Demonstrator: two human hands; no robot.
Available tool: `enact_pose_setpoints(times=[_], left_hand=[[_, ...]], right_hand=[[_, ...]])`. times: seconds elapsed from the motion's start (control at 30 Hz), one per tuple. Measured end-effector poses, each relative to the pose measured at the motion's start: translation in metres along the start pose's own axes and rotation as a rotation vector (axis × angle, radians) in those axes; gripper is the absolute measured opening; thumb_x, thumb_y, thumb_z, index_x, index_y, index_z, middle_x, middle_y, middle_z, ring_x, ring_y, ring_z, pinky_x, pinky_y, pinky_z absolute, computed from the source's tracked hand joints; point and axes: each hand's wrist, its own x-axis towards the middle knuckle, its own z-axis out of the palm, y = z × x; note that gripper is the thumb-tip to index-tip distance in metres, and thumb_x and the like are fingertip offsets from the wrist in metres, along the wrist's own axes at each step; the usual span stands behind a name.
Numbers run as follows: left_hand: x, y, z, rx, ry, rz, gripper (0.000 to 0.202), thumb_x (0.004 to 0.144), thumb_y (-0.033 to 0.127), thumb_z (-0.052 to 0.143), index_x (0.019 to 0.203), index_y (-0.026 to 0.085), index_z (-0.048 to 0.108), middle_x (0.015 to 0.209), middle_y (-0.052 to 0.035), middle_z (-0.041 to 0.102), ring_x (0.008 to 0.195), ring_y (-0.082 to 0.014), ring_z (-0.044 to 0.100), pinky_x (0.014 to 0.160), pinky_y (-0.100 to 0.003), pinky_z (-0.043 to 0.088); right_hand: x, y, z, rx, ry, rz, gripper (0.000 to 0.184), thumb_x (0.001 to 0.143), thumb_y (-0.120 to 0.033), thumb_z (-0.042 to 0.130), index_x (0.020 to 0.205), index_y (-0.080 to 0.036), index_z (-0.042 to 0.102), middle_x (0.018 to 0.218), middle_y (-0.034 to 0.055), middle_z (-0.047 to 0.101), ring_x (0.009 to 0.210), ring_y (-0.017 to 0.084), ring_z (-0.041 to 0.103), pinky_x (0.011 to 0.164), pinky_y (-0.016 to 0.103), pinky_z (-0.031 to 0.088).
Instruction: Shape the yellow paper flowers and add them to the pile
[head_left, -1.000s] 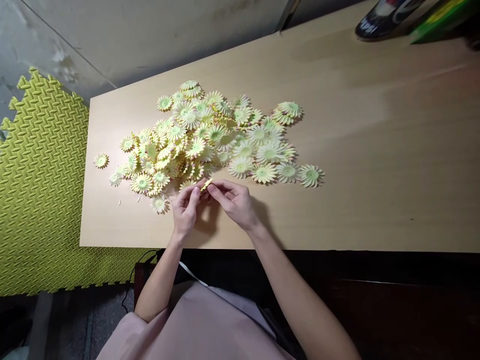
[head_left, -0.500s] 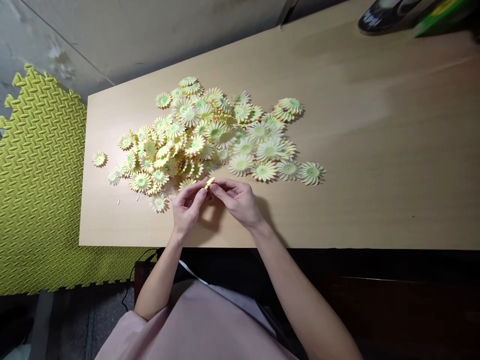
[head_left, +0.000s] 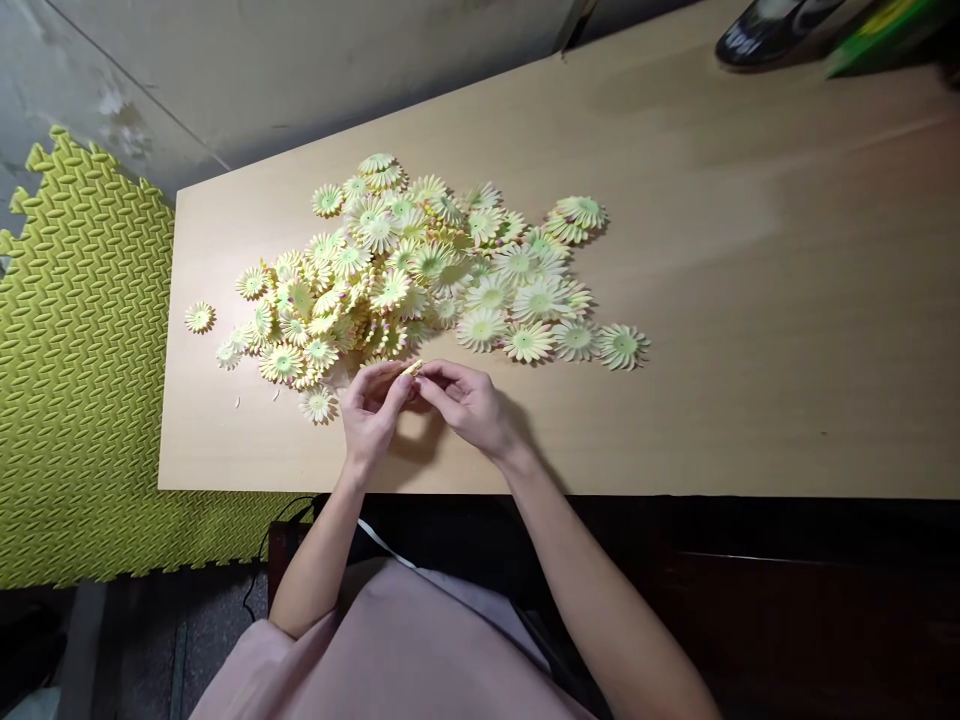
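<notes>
Between my fingertips is a small yellow flower piece, seen nearly edge-on and mostly covered by the fingers. My left hand pinches it from the left, thumb against the fingers. From the right, my right hand closes on it too, and the two thumbs almost meet. Just beyond both hands spreads a heap of pale yellow daisy-like flower heads with greenish centres, some with pinkish petal tips. One flower head lies just left of my left hand.
The flowers lie on a light wooden table beside a wall. A yellow-green foam mat stands at the left. At the back right are a dark object with white lettering and a green item.
Both hands have shifted slightly left and the fingers have drawn closer together. Less of the yellow flower piece shows between them. The heap looks the same.
</notes>
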Motion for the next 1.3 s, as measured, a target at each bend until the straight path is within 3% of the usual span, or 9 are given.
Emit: enact_pose_setpoints(times=[0.13, 0.27, 0.47, 0.6, 0.83, 0.93, 1.03, 1.13, 1.3], left_hand=[[0.002, -0.004, -0.002, -0.03, 0.076, -0.047, 0.029, 0.083, 0.045, 0.075, 0.088, 0.018, 0.068, 0.093, -0.0045, 0.075, 0.078, -0.0137, 0.071, 0.064, -0.022, 0.058], [0.007, -0.003, -0.005, -0.111, 0.141, -0.119, 0.035, 0.077, 0.049, 0.079, 0.085, 0.019, 0.063, 0.077, 0.0014, 0.066, 0.063, -0.0082, 0.062, 0.054, -0.017, 0.05], [0.012, -0.005, -0.009, -0.21, 0.207, -0.19, 0.046, 0.072, 0.055, 0.081, 0.09, 0.022, 0.055, 0.082, 0.0018, 0.068, 0.067, -0.0107, 0.065, 0.058, -0.021, 0.053], [0.012, -0.006, -0.01, -0.251, 0.173, -0.17, 0.045, 0.075, 0.056, 0.079, 0.093, 0.024, 0.052, 0.093, -0.0006, 0.071, 0.084, -0.0172, 0.073, 0.07, -0.028, 0.059], [0.009, -0.002, -0.003, -0.206, 0.115, -0.11, 0.04, 0.079, 0.054, 0.076, 0.094, 0.023, 0.056, 0.093, -0.0014, 0.068, 0.091, -0.0206, 0.074, 0.078, -0.038, 0.064], [0.006, -0.001, -0.001, -0.158, 0.107, -0.081, 0.036, 0.083, 0.053, 0.073, 0.096, 0.022, 0.06, 0.098, -0.0038, 0.068, 0.091, -0.0206, 0.074, 0.075, -0.035, 0.065], [0.005, -0.002, -0.002, -0.114, 0.09, -0.083, 0.034, 0.087, 0.053, 0.068, 0.099, 0.021, 0.063, 0.102, -0.0064, 0.069, 0.088, -0.0188, 0.074, 0.073, -0.032, 0.065], [0.005, -0.006, -0.003, -0.081, 0.091, -0.073, 0.034, 0.09, 0.053, 0.064, 0.103, 0.021, 0.064, 0.104, -0.0064, 0.068, 0.089, -0.0179, 0.073, 0.073, -0.031, 0.065], [0.005, -0.011, -0.007, -0.019, 0.065, -0.043, 0.033, 0.093, 0.052, 0.06, 0.108, 0.022, 0.065, 0.106, -0.006, 0.069, 0.095, -0.0183, 0.071, 0.074, -0.028, 0.063]], right_hand=[[-0.002, 0.001, -0.001, -0.054, -0.047, -0.043, 0.02, 0.088, -0.041, 0.068, 0.091, -0.022, 0.071, 0.088, 0.0037, 0.072, 0.082, 0.018, 0.07, 0.081, 0.033, 0.062], [-0.003, -0.002, -0.004, -0.132, -0.006, -0.052, 0.021, 0.086, -0.042, 0.068, 0.085, -0.021, 0.071, 0.087, 0.0047, 0.071, 0.081, 0.019, 0.066, 0.075, 0.032, 0.059], [-0.004, 0.0, -0.014, -0.052, 0.048, -0.058, 0.02, 0.081, -0.041, 0.068, 0.08, -0.021, 0.07, 0.084, 0.0038, 0.07, 0.078, 0.019, 0.065, 0.071, 0.031, 0.056], [-0.003, -0.004, -0.029, -0.044, 0.191, -0.091, 0.019, 0.082, -0.041, 0.066, 0.077, -0.022, 0.067, 0.076, 0.002, 0.066, 0.067, 0.016, 0.061, 0.059, 0.028, 0.052], [0.023, -0.026, -0.045, -0.408, 0.503, -0.231, 0.022, 0.083, -0.041, 0.072, 0.093, -0.02, 0.072, 0.079, 0.0046, 0.071, 0.064, 0.016, 0.065, 0.064, 0.032, 0.058], [0.031, -0.028, -0.047, -0.432, 0.557, -0.247, 0.028, 0.082, -0.037, 0.073, 0.103, -0.019, 0.071, 0.081, 0.006, 0.072, 0.064, 0.017, 0.067, 0.063, 0.033, 0.06], [0.026, -0.03, -0.041, -0.423, 0.598, -0.302, 0.023, 0.081, -0.035, 0.075, 0.098, -0.019, 0.071, 0.081, 0.0063, 0.072, 0.068, 0.018, 0.069, 0.066, 0.033, 0.061], [0.01, -0.033, -0.025, -0.388, 0.534, -0.351, 0.016, 0.083, -0.035, 0.075, 0.089, -0.02, 0.071, 0.08, 0.0057, 0.073, 0.068, 0.017, 0.069, 0.063, 0.031, 0.061], [-0.011, -0.022, 0.006, -0.203, 0.116, -0.207, 0.02, 0.079, -0.037, 0.08, 0.086, -0.019, 0.075, 0.075, 0.0031, 0.075, 0.058, 0.015, 0.069, 0.058, 0.028, 0.062]])
